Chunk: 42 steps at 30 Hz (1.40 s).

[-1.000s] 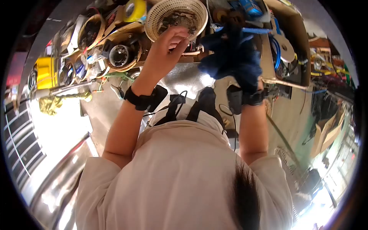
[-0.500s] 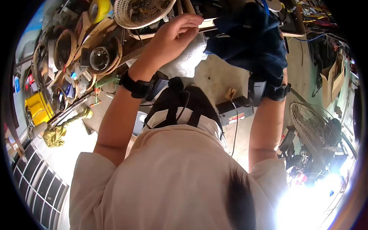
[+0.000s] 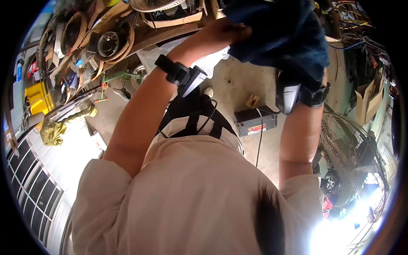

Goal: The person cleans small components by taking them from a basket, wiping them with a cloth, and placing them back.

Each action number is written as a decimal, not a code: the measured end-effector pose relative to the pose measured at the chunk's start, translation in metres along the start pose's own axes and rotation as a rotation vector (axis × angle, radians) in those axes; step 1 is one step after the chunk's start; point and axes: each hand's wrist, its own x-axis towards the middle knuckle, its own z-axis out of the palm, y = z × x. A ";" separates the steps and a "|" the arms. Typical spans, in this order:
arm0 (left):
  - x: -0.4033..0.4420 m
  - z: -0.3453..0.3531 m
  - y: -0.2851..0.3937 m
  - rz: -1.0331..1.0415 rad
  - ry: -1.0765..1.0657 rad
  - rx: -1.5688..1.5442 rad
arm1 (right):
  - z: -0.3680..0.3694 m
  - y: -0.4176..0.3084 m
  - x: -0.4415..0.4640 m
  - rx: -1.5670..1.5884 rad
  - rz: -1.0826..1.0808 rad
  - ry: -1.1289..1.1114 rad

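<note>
A dark blue cloth [image 3: 280,36] hangs in folds at the top right of the head view. My left hand [image 3: 225,36] reaches to its left edge, with the fingers closed against the fabric; the fingertips are in shadow. The cloth covers my right hand entirely, so its fingers are hidden, and only the wrist and forearm show below. Each wrist wears a black strap with a small device: the left device [image 3: 193,80] and the right device [image 3: 290,97].
A cream basket [image 3: 155,5] and a cardboard tray [image 3: 176,20] lie on the cluttered bench, near coiled parts [image 3: 109,44]. On the floor are a black battery [image 3: 255,122] with a cable, a wire fan guard [image 3: 352,148] and an open carton [image 3: 369,95].
My left hand has moved away from the basket, rightward to the cloth. The cloth and right arm have shifted right. The view has moved, so the basket now sits at the top edge.
</note>
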 end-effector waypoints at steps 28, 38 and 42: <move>-0.002 -0.092 0.058 0.577 -0.111 -0.419 | 0.046 -0.037 0.001 0.132 0.013 0.180; -0.013 -0.109 0.018 0.555 0.361 -0.076 | 0.154 -0.001 0.035 0.735 0.148 0.102; -0.024 -0.120 0.000 0.524 0.514 0.333 | 0.185 0.042 0.046 0.762 0.071 0.102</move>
